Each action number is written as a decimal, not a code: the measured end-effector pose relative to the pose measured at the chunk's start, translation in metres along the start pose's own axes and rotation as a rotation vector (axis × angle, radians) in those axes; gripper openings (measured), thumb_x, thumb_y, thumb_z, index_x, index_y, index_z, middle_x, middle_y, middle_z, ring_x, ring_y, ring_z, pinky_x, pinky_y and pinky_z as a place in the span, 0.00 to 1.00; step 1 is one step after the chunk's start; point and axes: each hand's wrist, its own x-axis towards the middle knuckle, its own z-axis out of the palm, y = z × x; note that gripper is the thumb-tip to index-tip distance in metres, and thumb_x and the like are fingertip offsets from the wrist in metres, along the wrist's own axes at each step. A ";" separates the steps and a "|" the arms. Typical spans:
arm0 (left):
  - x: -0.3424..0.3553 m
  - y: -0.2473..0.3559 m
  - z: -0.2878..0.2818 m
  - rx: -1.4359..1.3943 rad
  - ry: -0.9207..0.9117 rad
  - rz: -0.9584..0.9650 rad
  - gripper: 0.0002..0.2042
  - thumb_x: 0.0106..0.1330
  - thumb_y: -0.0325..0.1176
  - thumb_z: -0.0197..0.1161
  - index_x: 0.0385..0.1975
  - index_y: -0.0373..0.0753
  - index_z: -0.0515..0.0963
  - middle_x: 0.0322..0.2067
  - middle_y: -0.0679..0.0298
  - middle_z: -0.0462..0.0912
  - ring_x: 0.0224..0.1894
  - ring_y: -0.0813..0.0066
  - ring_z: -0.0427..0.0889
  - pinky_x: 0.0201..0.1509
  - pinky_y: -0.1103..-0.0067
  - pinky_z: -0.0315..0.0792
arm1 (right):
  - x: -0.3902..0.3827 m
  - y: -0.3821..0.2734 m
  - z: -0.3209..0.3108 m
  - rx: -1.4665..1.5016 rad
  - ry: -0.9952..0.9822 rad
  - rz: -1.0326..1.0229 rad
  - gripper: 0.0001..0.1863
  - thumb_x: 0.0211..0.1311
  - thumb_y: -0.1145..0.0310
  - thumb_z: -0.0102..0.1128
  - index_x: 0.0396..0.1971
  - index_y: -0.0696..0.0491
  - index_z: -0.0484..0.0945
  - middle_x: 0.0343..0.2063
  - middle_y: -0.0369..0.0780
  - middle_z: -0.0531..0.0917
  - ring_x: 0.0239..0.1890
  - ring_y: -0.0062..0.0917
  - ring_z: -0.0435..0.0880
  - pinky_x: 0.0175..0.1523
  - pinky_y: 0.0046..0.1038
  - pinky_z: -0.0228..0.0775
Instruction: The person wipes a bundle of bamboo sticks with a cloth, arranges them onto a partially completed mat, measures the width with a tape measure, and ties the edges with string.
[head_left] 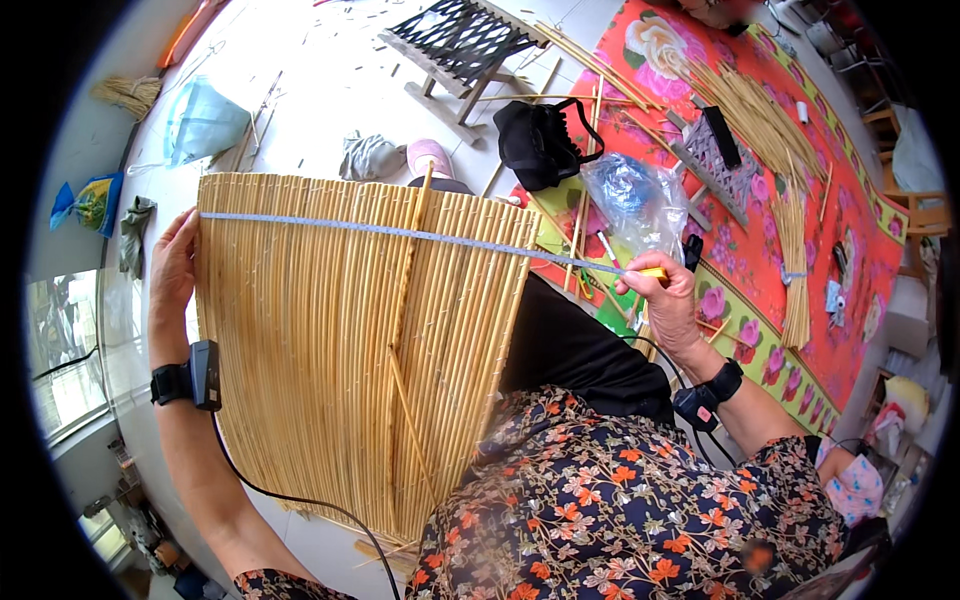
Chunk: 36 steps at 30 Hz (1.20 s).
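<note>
A woven mat of thin tan sticks stands tilted in front of my body, with a thicker stick running down its right half and a loose thin stick angled across it. A pale blue-grey measuring tape is stretched across the mat's top. My left hand grips the mat's left edge where the tape ends, fingers curled round it. Beyond the right edge, my right hand is closed on the yellow tape case, the tape running out of it over the mat.
A wooden stool stands on the white floor ahead. A black bag, a clear plastic bag, a small stool frame, stick bundles and a red floral sheet lie to the right. A blue plastic bag lies at the left.
</note>
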 end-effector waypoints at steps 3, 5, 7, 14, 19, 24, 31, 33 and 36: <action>0.000 0.003 0.000 0.019 -0.013 -0.016 0.15 0.71 0.36 0.64 0.53 0.37 0.80 0.39 0.67 0.84 0.39 0.83 0.81 0.44 0.86 0.77 | -0.001 -0.002 0.001 0.002 -0.006 -0.004 0.06 0.63 0.72 0.64 0.36 0.58 0.81 0.28 0.38 0.85 0.31 0.18 0.83 0.41 0.21 0.77; 0.000 0.003 0.003 0.015 -0.013 -0.011 0.15 0.71 0.36 0.64 0.53 0.37 0.79 0.39 0.67 0.84 0.39 0.83 0.81 0.43 0.86 0.77 | -0.001 -0.003 0.001 -0.003 -0.004 -0.010 0.06 0.63 0.72 0.63 0.36 0.58 0.81 0.28 0.38 0.85 0.31 0.18 0.83 0.41 0.21 0.77; -0.002 0.004 0.003 0.017 -0.014 -0.018 0.15 0.71 0.36 0.64 0.53 0.37 0.79 0.39 0.67 0.84 0.40 0.83 0.82 0.43 0.86 0.77 | 0.000 -0.005 0.002 0.003 -0.009 -0.012 0.05 0.63 0.73 0.63 0.36 0.58 0.81 0.28 0.37 0.85 0.31 0.17 0.84 0.41 0.21 0.77; -0.002 0.007 0.007 0.024 -0.014 -0.053 0.15 0.71 0.36 0.63 0.53 0.36 0.79 0.39 0.66 0.84 0.40 0.82 0.82 0.43 0.86 0.77 | 0.001 -0.004 0.001 0.008 -0.005 0.000 0.05 0.62 0.73 0.64 0.35 0.58 0.82 0.28 0.36 0.85 0.32 0.16 0.84 0.41 0.19 0.77; 0.001 0.004 0.002 0.003 -0.022 -0.062 0.14 0.72 0.35 0.63 0.53 0.37 0.79 0.39 0.66 0.85 0.39 0.81 0.83 0.43 0.85 0.78 | 0.001 -0.004 0.000 -0.001 -0.010 -0.005 0.05 0.62 0.73 0.64 0.35 0.58 0.82 0.29 0.36 0.84 0.32 0.16 0.85 0.42 0.19 0.78; 0.002 0.002 0.000 -0.007 0.003 -0.055 0.14 0.71 0.35 0.63 0.53 0.37 0.79 0.39 0.65 0.85 0.39 0.81 0.83 0.43 0.85 0.78 | 0.001 -0.005 0.002 0.019 -0.014 -0.007 0.05 0.62 0.73 0.64 0.35 0.58 0.82 0.31 0.36 0.84 0.33 0.17 0.85 0.43 0.20 0.79; 0.003 0.000 -0.001 0.001 0.003 -0.061 0.15 0.71 0.35 0.64 0.53 0.37 0.79 0.39 0.65 0.85 0.40 0.80 0.84 0.44 0.85 0.79 | 0.000 -0.003 0.002 0.003 -0.007 0.007 0.05 0.62 0.72 0.64 0.35 0.57 0.82 0.31 0.35 0.84 0.34 0.17 0.86 0.43 0.20 0.79; 0.002 0.001 0.001 0.001 0.002 -0.058 0.15 0.71 0.35 0.63 0.53 0.36 0.79 0.40 0.64 0.85 0.40 0.79 0.84 0.44 0.85 0.79 | 0.000 -0.004 0.002 0.000 -0.014 0.006 0.05 0.62 0.72 0.64 0.35 0.57 0.82 0.31 0.35 0.84 0.34 0.17 0.86 0.42 0.20 0.79; 0.001 0.002 0.003 -0.010 -0.005 -0.051 0.15 0.71 0.35 0.64 0.53 0.36 0.79 0.40 0.64 0.85 0.41 0.79 0.84 0.44 0.85 0.79 | 0.001 -0.003 0.001 -0.004 -0.021 -0.001 0.06 0.62 0.71 0.64 0.35 0.57 0.82 0.30 0.35 0.84 0.34 0.17 0.86 0.42 0.20 0.78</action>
